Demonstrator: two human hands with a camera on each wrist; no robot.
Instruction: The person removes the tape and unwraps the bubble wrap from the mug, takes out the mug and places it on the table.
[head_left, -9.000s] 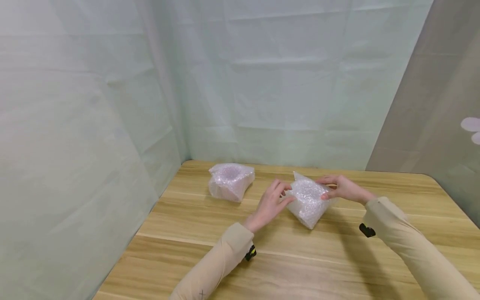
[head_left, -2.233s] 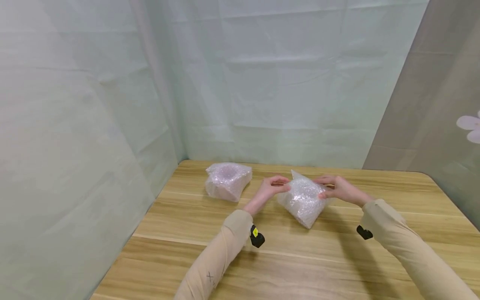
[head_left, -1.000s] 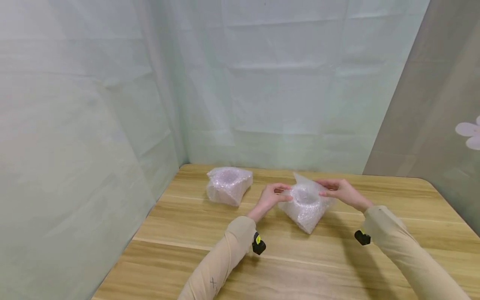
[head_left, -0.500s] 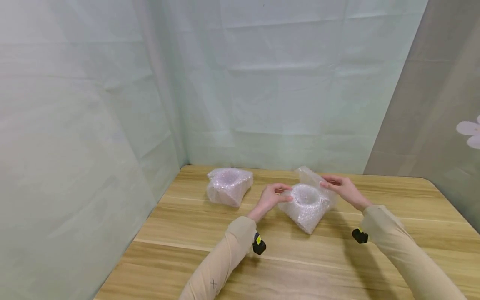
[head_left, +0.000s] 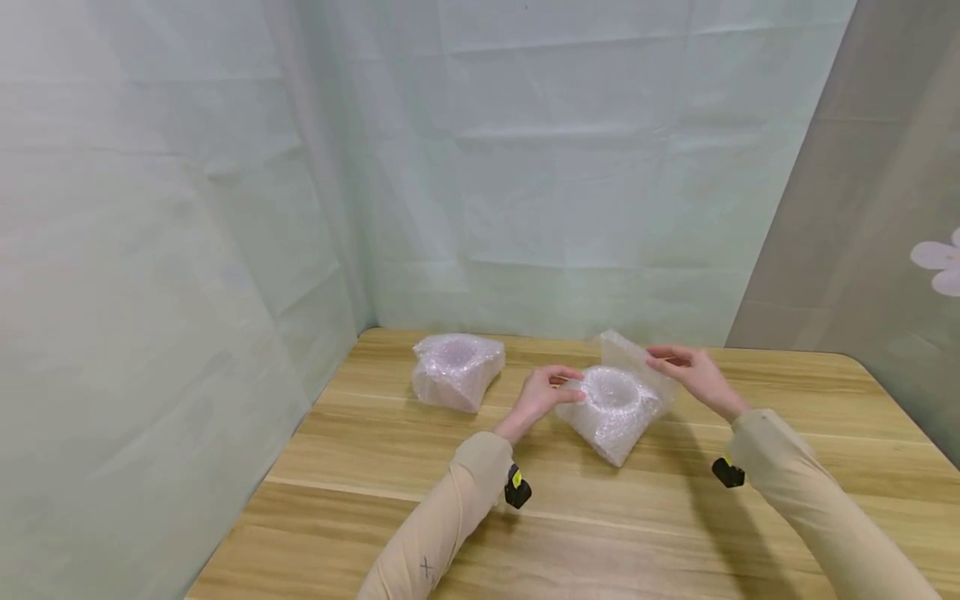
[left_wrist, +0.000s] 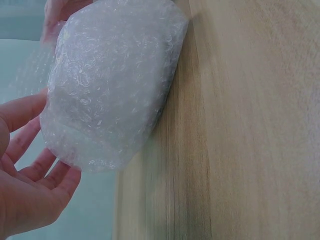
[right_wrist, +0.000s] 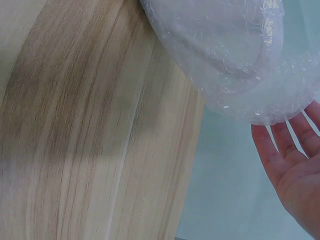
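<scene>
A round, hollow-topped object wrapped in bubble wrap, like a bowl, stands on the wooden table right of centre. My left hand pinches its wrapped left rim, thumb on the near side and fingers behind. On the far right side, my right hand holds a lifted flap of the bubble wrap between thumb and fingers. In the left wrist view the wrapped side fills the upper part, left fingers at its edge. The right wrist view has the right fingers under the wrap's edge. The wrapping covers the object's surface.
A second bubble-wrapped, bowl-like bundle sits at the back left of the wooden table. Pale cloth curtains hang behind the table and along its left side.
The right hand has moved right and slightly back, drawing the wrap's flap away from the round top, whose hollow now shows more openly. The left hand has stayed at the left rim.
</scene>
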